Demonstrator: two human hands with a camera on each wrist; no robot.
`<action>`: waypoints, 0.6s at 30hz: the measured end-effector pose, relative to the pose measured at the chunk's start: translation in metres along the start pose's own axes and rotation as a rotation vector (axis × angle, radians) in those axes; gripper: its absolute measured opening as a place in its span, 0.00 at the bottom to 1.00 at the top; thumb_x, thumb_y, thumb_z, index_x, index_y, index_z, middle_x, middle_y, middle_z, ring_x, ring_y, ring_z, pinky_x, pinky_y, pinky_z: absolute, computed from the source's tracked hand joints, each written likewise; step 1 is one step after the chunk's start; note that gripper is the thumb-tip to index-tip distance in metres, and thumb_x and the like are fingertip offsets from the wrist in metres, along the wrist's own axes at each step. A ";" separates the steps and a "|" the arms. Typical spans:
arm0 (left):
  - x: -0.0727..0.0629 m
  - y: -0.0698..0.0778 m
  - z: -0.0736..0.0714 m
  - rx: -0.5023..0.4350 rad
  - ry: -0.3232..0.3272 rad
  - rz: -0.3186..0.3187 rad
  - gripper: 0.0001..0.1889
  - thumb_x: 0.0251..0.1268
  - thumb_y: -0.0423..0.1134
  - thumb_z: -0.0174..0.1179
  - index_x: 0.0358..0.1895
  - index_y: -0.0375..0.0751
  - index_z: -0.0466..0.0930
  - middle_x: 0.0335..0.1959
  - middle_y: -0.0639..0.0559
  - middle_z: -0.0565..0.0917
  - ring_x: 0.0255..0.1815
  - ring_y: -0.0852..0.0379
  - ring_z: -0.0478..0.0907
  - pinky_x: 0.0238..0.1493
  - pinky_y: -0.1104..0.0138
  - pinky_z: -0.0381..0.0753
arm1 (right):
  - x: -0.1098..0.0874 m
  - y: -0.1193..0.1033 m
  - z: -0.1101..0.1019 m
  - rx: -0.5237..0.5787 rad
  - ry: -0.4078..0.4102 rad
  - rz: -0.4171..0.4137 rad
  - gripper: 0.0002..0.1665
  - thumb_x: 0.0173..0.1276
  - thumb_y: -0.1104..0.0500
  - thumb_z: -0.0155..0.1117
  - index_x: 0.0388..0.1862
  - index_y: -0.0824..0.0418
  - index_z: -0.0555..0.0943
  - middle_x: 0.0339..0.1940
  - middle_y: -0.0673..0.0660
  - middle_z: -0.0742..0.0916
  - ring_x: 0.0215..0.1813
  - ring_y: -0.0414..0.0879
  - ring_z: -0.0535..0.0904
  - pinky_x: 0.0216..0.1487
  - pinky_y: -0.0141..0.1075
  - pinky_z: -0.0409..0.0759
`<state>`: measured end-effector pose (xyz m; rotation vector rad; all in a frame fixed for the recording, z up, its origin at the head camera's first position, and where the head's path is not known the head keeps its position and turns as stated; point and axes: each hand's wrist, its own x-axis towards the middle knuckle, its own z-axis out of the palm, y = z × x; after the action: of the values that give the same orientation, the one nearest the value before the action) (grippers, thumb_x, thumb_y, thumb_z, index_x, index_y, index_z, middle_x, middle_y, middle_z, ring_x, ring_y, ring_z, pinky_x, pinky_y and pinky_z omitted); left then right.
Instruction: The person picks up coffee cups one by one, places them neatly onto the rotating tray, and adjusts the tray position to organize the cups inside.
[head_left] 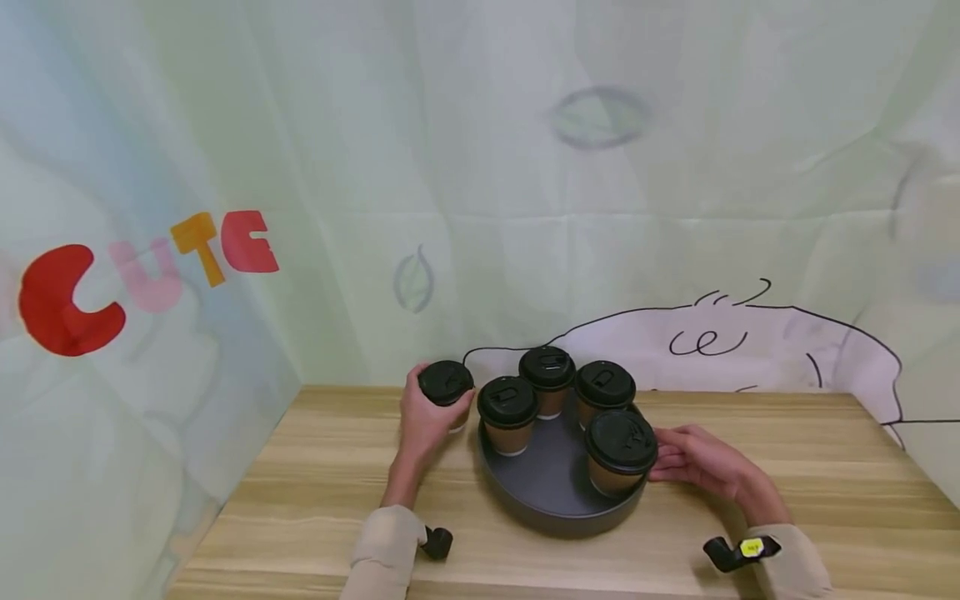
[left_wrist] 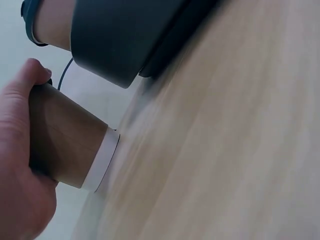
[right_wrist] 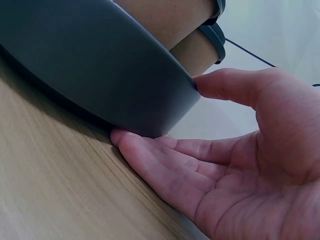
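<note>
My left hand (head_left: 422, 423) grips a brown paper coffee cup (left_wrist: 67, 135) with a black lid (head_left: 446, 382), left of a round dark grey tray (head_left: 558, 522). The cup's white base band is close to the table in the left wrist view. On the tray's right side, my right hand (head_left: 705, 462) holds its wall, thumb at the upper rim and fingers (right_wrist: 150, 160) at the bottom edge. Inside the tray stand several similar lidded cups: one at the left (head_left: 508, 439), one at the back (head_left: 551, 402), and others along the right, the nearest cup (head_left: 611, 479) beside my right hand.
The tray rests on a light wood-grain table (head_left: 300, 500). Behind the table hangs a pale green printed curtain (head_left: 480, 167) with a white cartoon figure, and bright letters (head_left: 71, 304) show on its left part. Each sleeve (head_left: 386, 542) has a black device at the wrist.
</note>
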<state>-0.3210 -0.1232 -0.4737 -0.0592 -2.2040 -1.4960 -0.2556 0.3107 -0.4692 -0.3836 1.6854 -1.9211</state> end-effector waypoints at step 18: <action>-0.025 0.091 -0.075 -0.224 -0.072 -0.042 0.41 0.56 0.35 0.78 0.71 0.35 0.65 0.64 0.39 0.75 0.63 0.47 0.74 0.60 0.67 0.78 | -0.002 -0.002 0.002 -0.032 0.014 0.000 0.23 0.88 0.57 0.42 0.59 0.74 0.78 0.47 0.61 0.90 0.48 0.49 0.88 0.57 0.44 0.85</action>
<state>-0.2459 -0.1471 -0.3828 -0.1419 -2.0947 -1.7852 -0.2537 0.3106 -0.4664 -0.3832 1.7270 -1.9034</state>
